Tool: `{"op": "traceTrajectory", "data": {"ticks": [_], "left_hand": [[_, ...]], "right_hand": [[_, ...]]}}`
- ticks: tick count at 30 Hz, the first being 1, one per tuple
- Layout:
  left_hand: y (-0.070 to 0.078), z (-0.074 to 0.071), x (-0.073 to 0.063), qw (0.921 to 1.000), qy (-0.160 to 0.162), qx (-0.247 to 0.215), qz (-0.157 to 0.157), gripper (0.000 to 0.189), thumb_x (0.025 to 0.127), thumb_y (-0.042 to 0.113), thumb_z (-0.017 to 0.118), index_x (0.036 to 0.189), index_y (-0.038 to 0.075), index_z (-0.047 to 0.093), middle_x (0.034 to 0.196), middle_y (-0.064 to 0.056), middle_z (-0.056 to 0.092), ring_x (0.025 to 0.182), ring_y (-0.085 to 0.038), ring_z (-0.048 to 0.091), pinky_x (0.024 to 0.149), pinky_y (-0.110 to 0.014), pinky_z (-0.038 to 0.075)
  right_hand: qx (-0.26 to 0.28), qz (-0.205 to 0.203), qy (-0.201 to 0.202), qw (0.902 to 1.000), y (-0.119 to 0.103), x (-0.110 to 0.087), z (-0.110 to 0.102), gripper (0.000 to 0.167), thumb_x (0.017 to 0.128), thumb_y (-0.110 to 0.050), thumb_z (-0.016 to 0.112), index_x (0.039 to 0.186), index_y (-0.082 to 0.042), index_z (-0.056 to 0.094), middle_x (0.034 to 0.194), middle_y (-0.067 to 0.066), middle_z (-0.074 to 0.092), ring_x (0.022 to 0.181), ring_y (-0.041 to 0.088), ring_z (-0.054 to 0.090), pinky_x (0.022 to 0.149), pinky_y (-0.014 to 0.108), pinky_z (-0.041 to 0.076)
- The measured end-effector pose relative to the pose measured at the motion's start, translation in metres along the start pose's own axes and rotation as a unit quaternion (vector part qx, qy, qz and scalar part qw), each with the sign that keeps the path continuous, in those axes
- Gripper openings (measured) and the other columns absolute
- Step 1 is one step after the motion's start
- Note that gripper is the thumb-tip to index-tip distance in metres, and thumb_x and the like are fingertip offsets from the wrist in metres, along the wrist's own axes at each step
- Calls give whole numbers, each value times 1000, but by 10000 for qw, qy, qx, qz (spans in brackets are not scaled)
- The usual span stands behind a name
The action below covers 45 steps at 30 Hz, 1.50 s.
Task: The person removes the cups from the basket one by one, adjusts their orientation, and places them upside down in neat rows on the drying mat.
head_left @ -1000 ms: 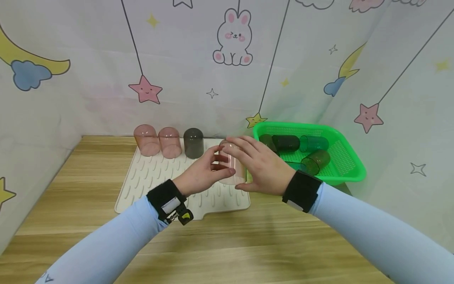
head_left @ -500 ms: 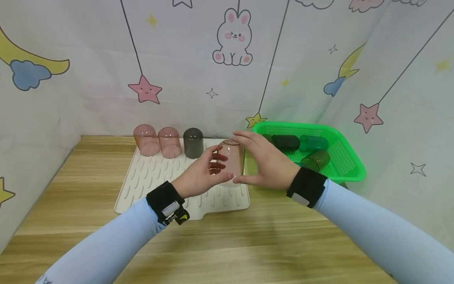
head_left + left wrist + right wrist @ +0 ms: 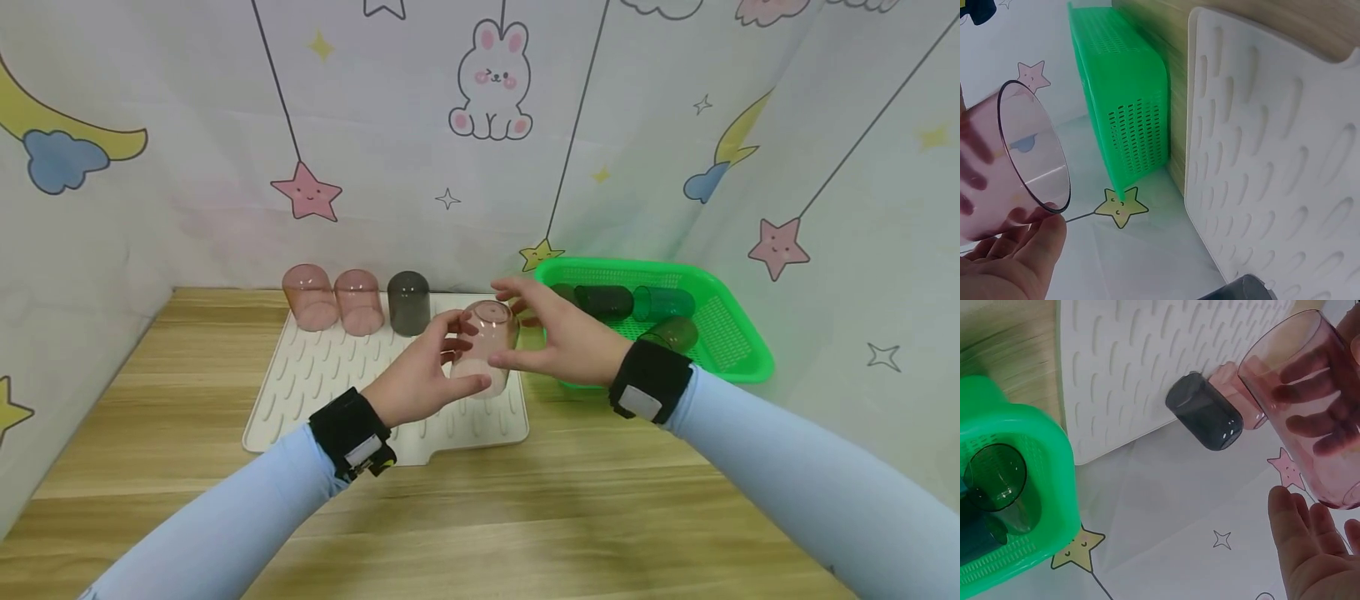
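A clear pink cup is held upside down, slightly tilted, above the right part of the white ridged mat. My left hand grips its left side, with fingers behind and thumb near the rim. In the left wrist view the open rim of the pink cup shows close to the thumb. My right hand is at the cup's right side, fingers loosely spread; in the right wrist view this hand looks apart from the cup. Two pink cups and a grey cup stand upside down along the mat's back edge.
A green perforated basket stands to the right of the mat, holding several dark, teal and brownish cups lying on their sides. Wooden tabletop lies in front. A printed cloth rises behind the mat and basket.
My right hand has drawn off the cup to the right, its fingers spreading. The pink cup has tipped so that its base shows more, still in my left hand.
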<state>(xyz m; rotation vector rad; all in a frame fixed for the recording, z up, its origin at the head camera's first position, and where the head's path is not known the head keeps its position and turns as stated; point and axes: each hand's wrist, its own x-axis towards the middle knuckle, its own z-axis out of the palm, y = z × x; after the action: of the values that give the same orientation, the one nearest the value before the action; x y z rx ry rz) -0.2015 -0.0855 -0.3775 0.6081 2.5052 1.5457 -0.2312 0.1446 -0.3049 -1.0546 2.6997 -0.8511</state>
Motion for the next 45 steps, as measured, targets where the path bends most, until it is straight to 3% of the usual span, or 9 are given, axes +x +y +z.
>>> {"op": "traceTrajectory", "data": {"ticks": [6,13,25,29,36,45], "left_hand": [[-1,1,-1,9999,47,162,-17,80,89,24,80,148,10,30,141,-9,46,138,-29,50,119,-45,41],[0,2,-2,9998,12,173,-68,81,86,20,82,147,10,30,143,-10,44,136,-30,50,118,-45,42],[1,4,-4,9997,36,227,-77,84,84,16,84,146,8,29,142,-15,44,137,-34,50,117,-47,43],[1,5,-4,9996,18,236,-137,84,84,16,84,146,7,28,144,-15,44,138,-35,50,116,-47,44],[0,6,-5,9994,27,291,-186,84,84,18,84,146,8,28,142,-15,46,138,-36,50,115,-48,44],[-1,5,-6,9996,-52,138,-226,83,86,19,82,147,8,27,144,-14,44,140,-36,48,117,-49,42]], "right_hand": [[165,178,-262,9994,-3,3,0,83,87,-42,81,153,-16,37,139,-2,53,122,19,56,102,35,55],[275,140,-428,9986,-4,5,3,77,87,-35,81,149,-11,42,136,1,53,117,18,55,103,35,54],[-125,-136,-467,9987,-10,5,6,75,85,-29,84,146,-9,45,132,4,54,113,20,56,98,37,56],[-277,-62,-476,9985,-11,6,8,73,84,-31,84,144,-11,47,129,2,54,111,21,57,94,33,57],[-283,-17,-463,9985,-10,8,11,69,85,-31,84,142,-11,50,127,1,55,109,22,58,94,38,58],[-517,-51,-380,9979,-7,11,13,68,86,-33,82,142,-13,49,124,-1,56,108,17,56,87,28,56]]}}
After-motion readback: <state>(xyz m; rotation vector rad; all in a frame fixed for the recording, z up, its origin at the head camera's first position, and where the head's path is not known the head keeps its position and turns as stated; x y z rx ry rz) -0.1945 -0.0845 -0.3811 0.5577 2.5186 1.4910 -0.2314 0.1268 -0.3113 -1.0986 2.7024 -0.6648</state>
